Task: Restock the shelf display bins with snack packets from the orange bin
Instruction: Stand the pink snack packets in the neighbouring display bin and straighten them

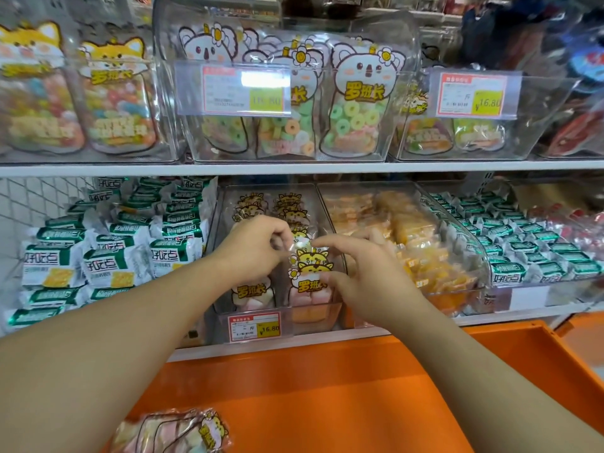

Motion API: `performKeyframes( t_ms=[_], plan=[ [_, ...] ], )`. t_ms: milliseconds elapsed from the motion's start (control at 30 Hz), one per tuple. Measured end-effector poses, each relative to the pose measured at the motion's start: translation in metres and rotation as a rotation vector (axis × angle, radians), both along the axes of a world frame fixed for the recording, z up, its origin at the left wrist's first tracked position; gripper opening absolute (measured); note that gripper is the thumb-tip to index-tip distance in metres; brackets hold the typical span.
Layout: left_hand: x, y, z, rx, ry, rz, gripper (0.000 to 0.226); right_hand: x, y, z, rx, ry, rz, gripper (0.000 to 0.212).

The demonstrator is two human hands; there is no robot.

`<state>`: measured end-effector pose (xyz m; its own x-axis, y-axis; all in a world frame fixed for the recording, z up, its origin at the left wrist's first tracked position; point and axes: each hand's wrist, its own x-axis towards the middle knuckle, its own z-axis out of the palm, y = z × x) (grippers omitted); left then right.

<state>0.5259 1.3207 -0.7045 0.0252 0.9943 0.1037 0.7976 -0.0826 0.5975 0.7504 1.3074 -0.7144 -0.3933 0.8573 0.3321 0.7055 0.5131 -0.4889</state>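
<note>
A white two-tier shop shelf (294,168) fills the view, lined with clear plastic display bins of bagged sweets. Below it, nearest the person, sits the big orange plastic bin (343,387), its floor mostly bare; one clear packet of pastel marshmallows with a yellow cartoon label (173,433) lies at its near left corner, long axis running left to right.

On the lower tier, the clear marshmallow display bin with a red-and-yellow price tag (336,282) holds upright packets in two rows running front to back. Green-and-white biscuit packs (108,263) are stacked to its left, and a neighbouring clear bin of orange-wrapped snacks (408,230) stands to its right.

Both hands work at the front packet of the right-hand row (312,273), which stands with its long axis vertical. The left hand (258,246) pinches its clear top edge between curled fingers and thumb; the right hand (369,276) touches its face and right side, thumb against the label, fingers loosely bent.

The remaining packet lies below and behind both hands, toward the person's left, so the left hand looks the nearer one to reach back for it.
</note>
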Motion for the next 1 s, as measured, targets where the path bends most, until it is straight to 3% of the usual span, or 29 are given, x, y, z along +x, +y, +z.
performKeyframes(
  t_ms=[100,333,467,633,867,1000],
  plan=[
    [-0.001,0.002,0.005,0.025,-0.120,-0.011,0.019,-0.004,0.001,0.002,0.041,-0.060,-0.009,0.046],
    [-0.005,-0.005,0.003,0.021,-0.208,-0.025,0.011,-0.014,0.001,-0.020,0.264,-0.268,0.002,0.039],
    [0.000,-0.015,0.008,0.016,-0.134,-0.031,0.006,-0.010,0.003,-0.015,0.169,-0.171,-0.022,0.056],
    [0.000,-0.035,0.004,0.034,0.159,-0.079,0.047,-0.005,0.004,-0.016,0.112,-0.054,-0.057,0.067],
    [0.006,-0.042,-0.017,0.144,0.264,-0.077,0.032,-0.010,0.005,-0.018,0.109,-0.172,-0.054,0.040],
    [0.007,-0.045,-0.019,0.177,0.244,-0.076,0.034,-0.008,0.002,-0.017,0.112,-0.180,-0.042,0.040]
  ],
)
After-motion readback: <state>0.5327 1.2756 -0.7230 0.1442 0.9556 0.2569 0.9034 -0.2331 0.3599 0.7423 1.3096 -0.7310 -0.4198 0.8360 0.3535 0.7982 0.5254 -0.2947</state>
